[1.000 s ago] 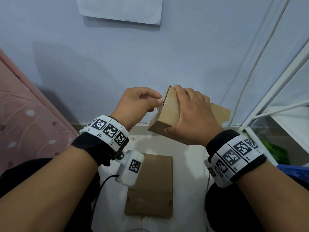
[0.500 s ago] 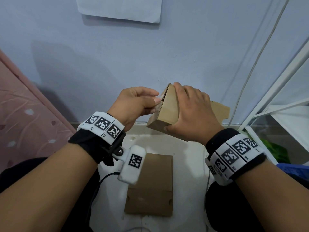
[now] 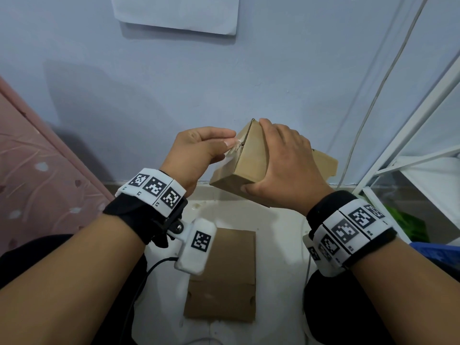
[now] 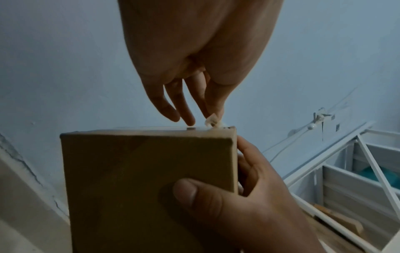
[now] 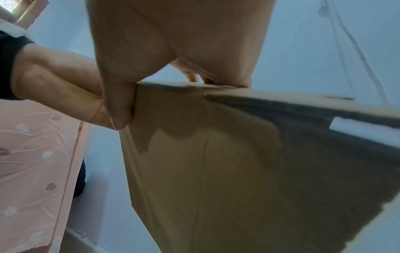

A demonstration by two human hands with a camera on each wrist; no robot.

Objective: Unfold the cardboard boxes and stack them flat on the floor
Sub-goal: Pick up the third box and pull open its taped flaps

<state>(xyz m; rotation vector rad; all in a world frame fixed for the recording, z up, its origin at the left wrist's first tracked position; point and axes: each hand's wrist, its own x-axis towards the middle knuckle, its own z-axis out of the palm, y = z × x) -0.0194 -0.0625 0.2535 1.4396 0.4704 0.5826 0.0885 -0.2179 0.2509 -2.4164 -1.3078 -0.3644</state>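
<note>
A small brown cardboard box (image 3: pixel 249 161) is held up in front of the wall, tilted, with one flap (image 3: pixel 323 163) sticking out behind. My right hand (image 3: pixel 273 160) grips it, fingers over the top and thumb underneath. My left hand (image 3: pixel 230 143) pinches a curl of clear tape (image 3: pixel 235 146) at the box's end seam. The left wrist view shows the tape (image 4: pixel 211 121) lifted off the box (image 4: pixel 147 171) corner between thumb and fingers (image 4: pixel 186 118). In the right wrist view the box (image 5: pixel 216 162) fills the frame. A flattened cardboard box (image 3: pixel 224 277) lies on the white floor below.
A pink patterned mattress (image 3: pixel 37 158) leans at the left. A white metal rack (image 3: pixel 410 158) stands at the right, with a thin cable (image 3: pixel 373 95) running up the blue wall. A sheet of paper (image 3: pixel 174 13) hangs on the wall above.
My left thumb and finger have closed on the tape at the box's end seam and lifted a bit of it. The right hand keeps its grip; the box has barely moved.
</note>
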